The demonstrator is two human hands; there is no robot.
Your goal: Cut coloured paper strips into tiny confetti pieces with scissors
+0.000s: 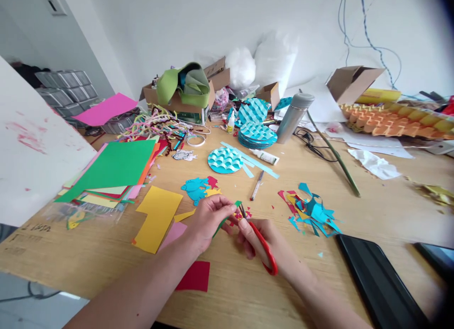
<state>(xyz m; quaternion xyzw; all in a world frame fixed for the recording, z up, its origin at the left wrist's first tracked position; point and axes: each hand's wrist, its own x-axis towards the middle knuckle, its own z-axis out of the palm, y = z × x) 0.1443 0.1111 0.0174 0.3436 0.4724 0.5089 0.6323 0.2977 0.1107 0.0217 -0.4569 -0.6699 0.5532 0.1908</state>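
- Your left hand (211, 220) pinches a small piece of green paper (238, 203) between thumb and finger, with a bit poking out past the thumb, apparently to leave an edge free for the blades.
- Your right hand (255, 238) is closed around the red-handled scissors (265, 245), blades pointing away from you and reaching the green paper; you seem to angle them across it for control. Whether they bite into it, I cannot tell.
- Both hands work close together above the near middle of the table (234, 300), perhaps so that small clippings (249, 210) fall in one spot.
- Just left lies yellow paper (159, 215) with a corner cut out, and nearer you some dark red paper (196, 277), both seemingly within easy reach.
- Beyond your left hand, blue cut-outs (195, 189) lie together, likely kept apart from the heap of offcuts (315, 211) on the right.
- Farther left, a stack of coloured sheets (120, 166) sits with green uppermost, probably handy as stock.
- On the far side, a patterned disc (225, 160) lies flat near a glue bottle (265, 156).
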